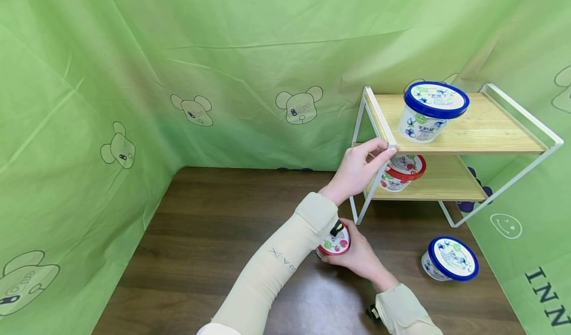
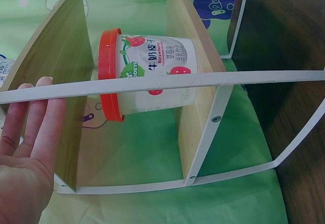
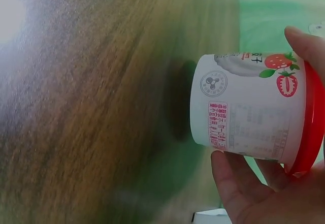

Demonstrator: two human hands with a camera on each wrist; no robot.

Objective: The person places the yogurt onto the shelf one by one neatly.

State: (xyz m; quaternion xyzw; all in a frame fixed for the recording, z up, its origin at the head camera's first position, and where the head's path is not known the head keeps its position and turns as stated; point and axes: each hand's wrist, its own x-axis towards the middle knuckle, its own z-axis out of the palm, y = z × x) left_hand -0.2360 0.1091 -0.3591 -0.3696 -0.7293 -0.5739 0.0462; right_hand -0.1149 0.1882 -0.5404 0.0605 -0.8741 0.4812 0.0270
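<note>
My left hand (image 1: 357,169) pinches the front left corner of a two-tier wooden shelf rack (image 1: 508,122) with a white metal frame. In the left wrist view, its fingers (image 2: 48,117) pass behind the white bar. Below my left forearm, my right hand (image 1: 359,258) grips a red-lidded strawberry tub (image 3: 244,107) round its side, close above the tabletop; the forearm partly covers this tub in the head view. Another red-lidded strawberry tub (image 2: 177,56) stands on the lower board. On the upper board is a blue-lidded blueberry tub (image 1: 432,109).
A second blue-lidded tub (image 1: 450,260) stands on the dark wooden table (image 1: 200,236), to the right of my right hand. Green cloth (image 1: 241,77) with printed bear faces hangs behind and at both sides. The rack stands at the back right.
</note>
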